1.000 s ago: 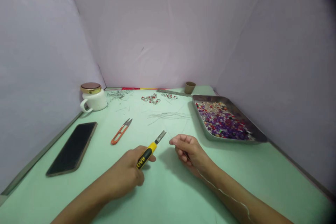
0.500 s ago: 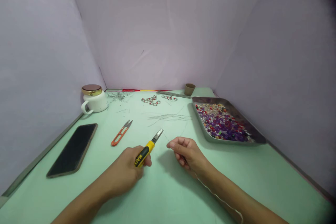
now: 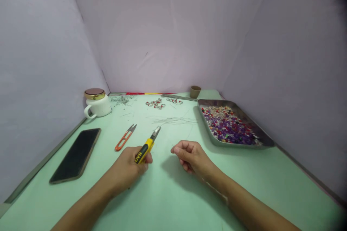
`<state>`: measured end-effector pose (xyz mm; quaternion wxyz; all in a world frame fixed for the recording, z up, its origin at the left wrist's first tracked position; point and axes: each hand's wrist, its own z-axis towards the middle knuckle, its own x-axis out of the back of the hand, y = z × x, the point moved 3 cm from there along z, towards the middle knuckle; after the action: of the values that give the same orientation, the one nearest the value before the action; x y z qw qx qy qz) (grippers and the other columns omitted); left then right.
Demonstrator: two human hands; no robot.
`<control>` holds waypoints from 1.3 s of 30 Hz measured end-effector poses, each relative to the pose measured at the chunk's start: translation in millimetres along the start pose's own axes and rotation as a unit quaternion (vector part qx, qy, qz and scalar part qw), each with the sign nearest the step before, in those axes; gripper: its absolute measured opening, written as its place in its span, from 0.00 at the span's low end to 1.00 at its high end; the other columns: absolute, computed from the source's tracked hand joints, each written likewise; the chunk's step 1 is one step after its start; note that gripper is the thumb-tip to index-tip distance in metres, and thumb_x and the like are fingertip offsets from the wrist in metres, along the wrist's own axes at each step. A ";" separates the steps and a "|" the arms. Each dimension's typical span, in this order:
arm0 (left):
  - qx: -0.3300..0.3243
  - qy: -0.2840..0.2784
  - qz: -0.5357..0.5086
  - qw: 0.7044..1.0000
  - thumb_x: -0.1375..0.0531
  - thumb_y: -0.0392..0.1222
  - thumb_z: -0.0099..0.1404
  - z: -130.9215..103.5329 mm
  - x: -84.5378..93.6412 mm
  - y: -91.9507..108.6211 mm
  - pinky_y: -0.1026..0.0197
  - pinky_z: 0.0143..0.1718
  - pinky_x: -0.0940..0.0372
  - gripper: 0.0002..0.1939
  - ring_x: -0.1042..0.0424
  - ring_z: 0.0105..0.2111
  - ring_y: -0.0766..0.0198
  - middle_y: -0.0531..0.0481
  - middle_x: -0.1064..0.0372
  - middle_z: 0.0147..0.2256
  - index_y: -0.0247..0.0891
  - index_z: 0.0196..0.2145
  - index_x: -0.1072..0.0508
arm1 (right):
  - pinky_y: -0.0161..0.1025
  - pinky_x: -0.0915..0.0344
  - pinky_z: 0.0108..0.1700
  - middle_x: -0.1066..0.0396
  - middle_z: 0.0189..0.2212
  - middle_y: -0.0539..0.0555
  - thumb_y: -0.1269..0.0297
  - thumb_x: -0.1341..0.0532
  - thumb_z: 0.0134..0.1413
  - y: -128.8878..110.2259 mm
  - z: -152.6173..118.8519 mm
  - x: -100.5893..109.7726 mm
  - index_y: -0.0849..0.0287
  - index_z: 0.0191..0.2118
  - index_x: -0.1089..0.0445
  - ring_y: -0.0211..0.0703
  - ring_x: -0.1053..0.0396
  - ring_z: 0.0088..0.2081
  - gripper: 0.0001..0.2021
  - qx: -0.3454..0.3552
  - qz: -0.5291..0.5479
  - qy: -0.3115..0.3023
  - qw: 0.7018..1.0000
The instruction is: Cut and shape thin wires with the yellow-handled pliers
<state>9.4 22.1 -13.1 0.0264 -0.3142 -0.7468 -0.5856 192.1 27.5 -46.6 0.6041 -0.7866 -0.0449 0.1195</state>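
My left hand (image 3: 132,162) is wrapped round a yellow and black utility knife (image 3: 146,148), its metal blade pointing up and away from me. To its right, my right hand (image 3: 191,155) is closed with thumb and forefinger pinched together. A thin pale strand (image 3: 217,190) runs from under that hand along the forearm; the part between the fingertips is too fine to make out. Orange thread snips (image 3: 126,138) lie just beyond my left hand. Several thin wires (image 3: 175,120) are spread on the green table (image 3: 162,202) past both hands.
A phone (image 3: 77,155) and a lidded white mug (image 3: 99,105) stand at the left. On the right is a metal tray (image 3: 268,143) of mixed beads. Beaded pieces (image 3: 155,104), wire scraps (image 3: 121,99) and a small brown cup (image 3: 195,92) are at the back.
My left hand has moved left and slightly away with the knife, widening the gap to my right hand. The pale strand beside my right forearm has shifted. My right hand has barely moved.
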 end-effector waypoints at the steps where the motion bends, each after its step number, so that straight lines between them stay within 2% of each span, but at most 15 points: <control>1: 0.000 0.010 0.004 1.000 0.48 0.35 0.49 0.3 2.3 0.1 0.66 0.22 0.51 0.03 0.49 0.19 0.72 0.57 0.45 0.22 0.36 0.25 0.37 | 0.26 0.54 0.10 0.42 0.11 0.43 0.56 0.38 0.40 0.2 0.4 0.7 0.62 0.25 0.35 0.26 0.48 0.10 0.13 -0.004 0.001 0.000 1.000; 9: 0.012 0.028 0.025 0.999 0.48 0.35 0.48 1.0 9.3 0.0 0.67 0.21 0.53 0.04 0.50 0.18 0.72 0.59 0.49 0.19 0.37 0.26 0.38 | 0.25 0.53 0.09 0.41 0.11 0.43 0.59 0.37 0.41 4.3 2.9 1.2 0.63 0.25 0.35 0.26 0.48 0.10 0.11 -0.031 0.022 -0.020 0.999; 14: 0.000 0.051 0.063 0.997 0.48 0.36 0.49 -0.4 18.7 -0.6 0.66 0.22 0.50 0.05 0.46 0.20 0.70 0.56 0.44 0.22 0.37 0.28 0.37 | 0.25 0.46 0.12 0.41 0.14 0.44 0.56 0.39 0.43 3.6 3.3 0.2 0.64 0.27 0.33 0.26 0.46 0.13 0.14 -0.014 0.062 -0.037 0.997; 19: 0.008 0.085 0.081 0.993 0.48 0.37 0.50 0.0 27.9 -3.0 0.66 0.23 0.49 0.05 0.44 0.22 0.69 0.55 0.42 0.25 0.38 0.28 0.37 | 0.27 0.43 0.14 0.42 0.14 0.44 0.58 0.36 0.39 6.5 5.5 2.1 0.65 0.30 0.32 0.28 0.45 0.14 0.14 -0.012 0.047 -0.038 0.998; 25: 0.012 0.083 0.083 0.993 0.48 0.36 0.49 0.7 29.0 -2.8 0.66 0.24 0.49 0.06 0.43 0.22 0.68 0.55 0.42 0.25 0.38 0.28 0.37 | 0.26 0.48 0.12 0.41 0.14 0.44 0.59 0.37 0.40 8.4 5.4 0.9 0.65 0.35 0.30 0.28 0.46 0.13 0.16 -0.043 0.005 -0.025 0.999; 28: 0.013 0.083 0.083 0.993 0.48 0.36 0.49 -0.5 29.3 -2.7 0.65 0.24 0.49 0.06 0.43 0.23 0.68 0.55 0.42 0.25 0.38 0.28 0.37 | 0.26 0.53 0.11 0.41 0.13 0.44 0.58 0.38 0.40 6.8 3.7 0.1 0.65 0.33 0.30 0.27 0.48 0.12 0.15 -0.047 -0.014 -0.029 0.998; 33: 0.039 0.081 0.055 0.994 0.47 0.37 0.49 0.7 27.9 -2.1 0.66 0.24 0.50 0.05 0.45 0.22 0.69 0.56 0.44 0.23 0.38 0.28 0.37 | 0.27 0.58 0.13 0.42 0.13 0.44 0.57 0.38 0.41 4.0 1.6 0.0 0.64 0.29 0.29 0.25 0.50 0.12 0.14 -0.021 -0.013 -0.051 0.998; 39: 0.054 0.068 0.034 0.996 0.45 0.38 0.48 4.5 26.6 -4.8 0.65 0.24 0.50 0.08 0.45 0.23 0.68 0.56 0.43 0.24 0.37 0.29 0.35 | 0.28 0.55 0.14 0.43 0.13 0.44 0.57 0.39 0.42 1.1 -0.4 -0.6 0.64 0.27 0.29 0.26 0.49 0.13 0.12 0.030 -0.028 -0.061 0.997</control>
<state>-12.9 37.2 -7.8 0.1132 -0.2969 -0.7626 -0.5634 191.6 26.7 -47.5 0.6266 -0.7579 -0.0996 0.1517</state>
